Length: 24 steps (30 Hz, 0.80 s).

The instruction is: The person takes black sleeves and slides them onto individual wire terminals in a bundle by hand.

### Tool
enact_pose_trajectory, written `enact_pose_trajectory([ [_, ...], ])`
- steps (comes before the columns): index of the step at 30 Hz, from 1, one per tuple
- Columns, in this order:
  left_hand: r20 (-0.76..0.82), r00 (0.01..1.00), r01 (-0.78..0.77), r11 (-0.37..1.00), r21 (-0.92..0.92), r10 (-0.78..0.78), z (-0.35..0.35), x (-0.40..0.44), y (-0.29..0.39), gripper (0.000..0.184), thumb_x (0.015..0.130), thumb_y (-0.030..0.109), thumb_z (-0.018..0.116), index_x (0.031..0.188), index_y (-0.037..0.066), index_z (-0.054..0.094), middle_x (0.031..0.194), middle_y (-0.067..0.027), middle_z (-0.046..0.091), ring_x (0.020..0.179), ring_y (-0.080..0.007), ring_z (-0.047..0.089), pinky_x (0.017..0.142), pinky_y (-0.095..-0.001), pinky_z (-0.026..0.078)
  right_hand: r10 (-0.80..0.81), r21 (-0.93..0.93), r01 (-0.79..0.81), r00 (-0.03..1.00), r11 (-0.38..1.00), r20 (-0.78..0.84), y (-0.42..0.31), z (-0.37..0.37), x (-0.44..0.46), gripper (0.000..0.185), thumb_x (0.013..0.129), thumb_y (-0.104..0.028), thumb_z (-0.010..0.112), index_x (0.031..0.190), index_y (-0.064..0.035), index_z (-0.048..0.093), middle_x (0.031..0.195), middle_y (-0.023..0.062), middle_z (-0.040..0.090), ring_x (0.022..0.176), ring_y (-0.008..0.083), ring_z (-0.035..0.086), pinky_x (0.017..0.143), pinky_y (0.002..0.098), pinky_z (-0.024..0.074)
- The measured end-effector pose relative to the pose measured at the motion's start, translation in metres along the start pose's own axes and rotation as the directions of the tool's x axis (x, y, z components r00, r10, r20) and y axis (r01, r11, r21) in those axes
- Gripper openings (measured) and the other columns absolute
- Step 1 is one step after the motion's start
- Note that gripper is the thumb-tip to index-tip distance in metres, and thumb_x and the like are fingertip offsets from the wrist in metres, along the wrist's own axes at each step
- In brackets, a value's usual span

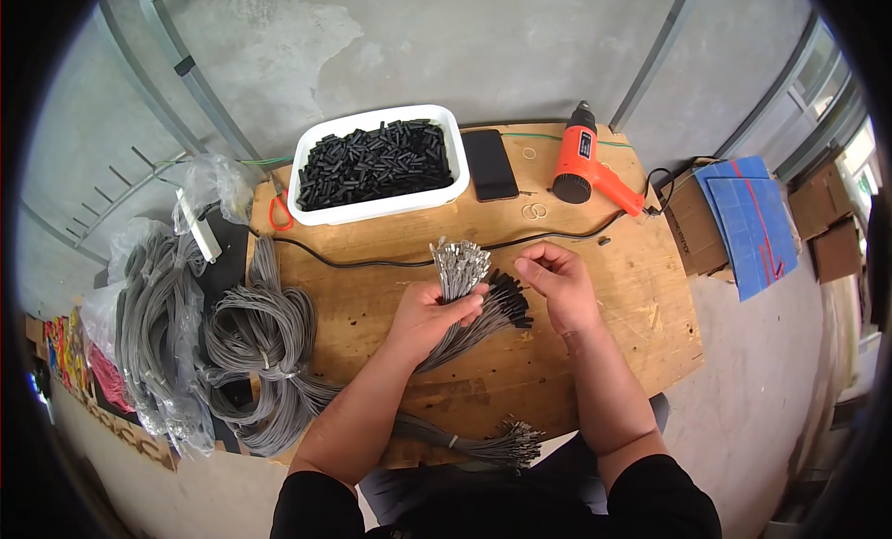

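Observation:
My left hand (pixel 426 318) is wrapped round a bundle of grey wires (pixel 459 268), their bare metal terminals pointing up and away from me. Just to the right, beside that bundle, wire ends with black sleeves (pixel 508 302) fan out over the table. My right hand (pixel 564 283) is raised near them, thumb and forefinger pinched together; anything between the fingertips is too small to make out. Beyond both hands, a white tub (pixel 376 207) holds a heap of short black sleeves (pixel 376 163). Another tied wire bundle (pixel 465 440) lies at the near edge, its terminals to the right.
An orange heat gun (pixel 581 158) stands at the back right, by a dark phone (pixel 491 164) and rubber bands (pixel 533 211). A black cable (pixel 362 264) crosses the wooden table (pixel 613 325). Coiled grey wires (pixel 260 330) and red-handled scissors (pixel 280 212) are on the left.

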State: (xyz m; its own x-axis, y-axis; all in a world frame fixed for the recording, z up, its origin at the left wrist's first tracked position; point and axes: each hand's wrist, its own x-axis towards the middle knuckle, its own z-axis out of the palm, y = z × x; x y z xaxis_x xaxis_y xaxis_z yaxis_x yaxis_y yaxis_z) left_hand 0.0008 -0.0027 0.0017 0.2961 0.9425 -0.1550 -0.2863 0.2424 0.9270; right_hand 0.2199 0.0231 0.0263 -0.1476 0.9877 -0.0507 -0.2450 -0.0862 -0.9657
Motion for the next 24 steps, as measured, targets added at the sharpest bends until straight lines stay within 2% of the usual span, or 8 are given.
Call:
enact_pose_trajectory([
  [3, 0.023, 1.0, -0.003, 1.0, 0.031, 0.002, 0.002, 0.0, 0.001, 0.02, 0.09, 0.002, 0.069, 0.108, -0.006, 0.069, 0.083, -0.0066, 0.068, 0.071, -0.0112, 0.06, 0.066, -0.0249, 0.05, 0.001, -0.01, -0.001, 0.998, 1.0, 0.059, 0.001, 0.007, -0.002, 0.01, 0.092, -0.005, 0.069, 0.1, 0.001, 0.066, 0.091, 0.0018, 0.068, 0.081, 0.0057, 0.061, 0.075, 0.0214, 0.0496],
  [7, 0.046, 0.999, 0.002, 0.994, 0.113, -0.007, 0.003, 0.0, 0.0, 0.02, 0.09, 0.0, 0.068, 0.109, -0.006, 0.069, 0.082, -0.0065, 0.068, 0.071, -0.011, 0.06, 0.066, -0.025, 0.051, -0.047, -0.025, 0.05, 0.994, 0.998, 0.097, 0.012, 0.014, -0.004, 0.01, 0.094, -0.005, 0.066, 0.101, 0.0013, 0.065, 0.087, 0.0029, 0.069, 0.078, 0.0067, 0.063, 0.073, 0.0212, 0.0507],
  [9, 0.079, 0.997, -0.033, 0.947, 0.32, 0.008, 0.001, 0.002, -0.003, 0.019, 0.091, 0.0, 0.068, 0.109, -0.005, 0.07, 0.083, -0.0067, 0.069, 0.072, -0.0106, 0.062, 0.067, -0.0249, 0.051, -0.037, -0.018, 0.039, 0.994, 0.999, 0.099, 0.019, 0.013, -0.003, 0.009, 0.094, -0.005, 0.066, 0.1, 0.0014, 0.065, 0.086, 0.0031, 0.069, 0.077, 0.0068, 0.063, 0.072, 0.0212, 0.0507],
  [10, 0.079, 0.997, -0.033, 0.947, 0.319, 0.008, 0.002, 0.001, -0.002, 0.019, 0.091, 0.0, 0.068, 0.109, -0.005, 0.07, 0.083, -0.0067, 0.069, 0.072, -0.0106, 0.062, 0.067, -0.0249, 0.051, -0.026, -0.012, 0.028, 0.994, 1.0, 0.102, 0.02, 0.013, -0.003, 0.008, 0.094, -0.005, 0.066, 0.099, 0.0015, 0.065, 0.086, 0.0033, 0.07, 0.076, 0.0069, 0.063, 0.072, 0.0212, 0.0507],
  [13, 0.063, 0.998, -0.023, 0.969, 0.246, 0.008, 0.002, 0.001, 0.0, 0.019, 0.091, 0.002, 0.068, 0.109, -0.005, 0.069, 0.086, -0.0077, 0.07, 0.074, -0.011, 0.064, 0.069, -0.0253, 0.053, 0.013, 0.001, -0.013, 0.997, 1.0, 0.077, 0.008, 0.016, -0.006, 0.007, 0.094, -0.005, 0.066, 0.097, 0.0017, 0.066, 0.086, 0.0035, 0.069, 0.076, 0.0062, 0.062, 0.071, 0.0214, 0.0505],
  [15, 0.003, 1.0, 0.017, 0.997, 0.076, -0.017, 0.001, 0.001, 0.0, 0.019, 0.092, 0.005, 0.069, 0.108, -0.005, 0.069, 0.088, -0.0092, 0.071, 0.075, -0.0122, 0.065, 0.069, -0.0258, 0.053, 0.01, -0.027, -0.008, 0.998, 1.0, 0.057, 0.009, 0.015, -0.006, 0.007, 0.094, -0.005, 0.066, 0.096, 0.002, 0.067, 0.086, 0.0041, 0.07, 0.077, 0.0062, 0.062, 0.071, 0.0217, 0.0507],
  [20, -0.047, 0.999, 0.014, 1.0, -0.02, -0.015, -0.003, 0.003, -0.004, 0.019, 0.091, 0.005, 0.07, 0.106, -0.005, 0.068, 0.089, -0.0112, 0.071, 0.076, -0.0146, 0.066, 0.068, -0.0267, 0.053, -0.02, -0.041, 0.022, 0.999, 0.999, 0.042, 0.013, 0.017, -0.006, 0.008, 0.094, -0.005, 0.066, 0.095, 0.0023, 0.068, 0.087, 0.0047, 0.07, 0.077, 0.0061, 0.061, 0.071, 0.0224, 0.0508],
  [24, -0.029, 0.999, -0.035, 0.998, -0.047, 0.033, -0.004, 0.005, -0.007, 0.015, 0.09, 0.003, 0.07, 0.102, -0.005, 0.067, 0.086, -0.011, 0.069, 0.072, -0.0154, 0.064, 0.065, -0.027, 0.052, 0.001, -0.032, 0.002, 0.994, 1.0, 0.109, 0.012, 0.023, -0.008, 0.008, 0.094, -0.005, 0.065, 0.097, 0.0026, 0.068, 0.085, 0.004, 0.069, 0.075, 0.0067, 0.06, 0.07, 0.0225, 0.0504],
])
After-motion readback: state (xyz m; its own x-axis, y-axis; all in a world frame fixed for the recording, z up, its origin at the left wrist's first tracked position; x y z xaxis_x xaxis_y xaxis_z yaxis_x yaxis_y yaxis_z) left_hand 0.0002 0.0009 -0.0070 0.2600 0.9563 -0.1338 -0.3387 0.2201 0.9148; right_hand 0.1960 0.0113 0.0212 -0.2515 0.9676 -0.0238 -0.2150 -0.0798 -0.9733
